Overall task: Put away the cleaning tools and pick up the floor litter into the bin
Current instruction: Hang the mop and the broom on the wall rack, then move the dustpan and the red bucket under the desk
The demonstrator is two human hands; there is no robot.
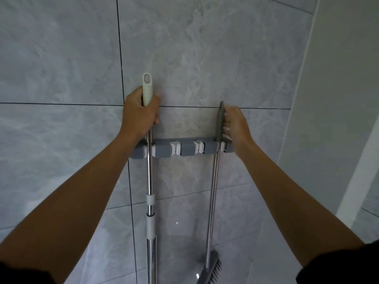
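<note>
A grey wall rack (187,149) with several white clips is fixed to the tiled wall. A steel pole with a white grip (150,181) stands in the rack's leftmost clip; my left hand (140,115) is closed around its grip just above the rack. A second steel pole with a grey grip (213,181) sits in the rightmost clip, and a grey bristle brush head (212,269) shows at its lower end. My right hand (235,126) holds that grey grip from the right side, fingers curled on it. The lower end of the left pole is out of view.
Grey marbled wall tiles (205,58) fill the view, with glossy floor tiles below. A pale wall or door panel (338,99) stands close on the right. The two middle clips of the rack hold nothing.
</note>
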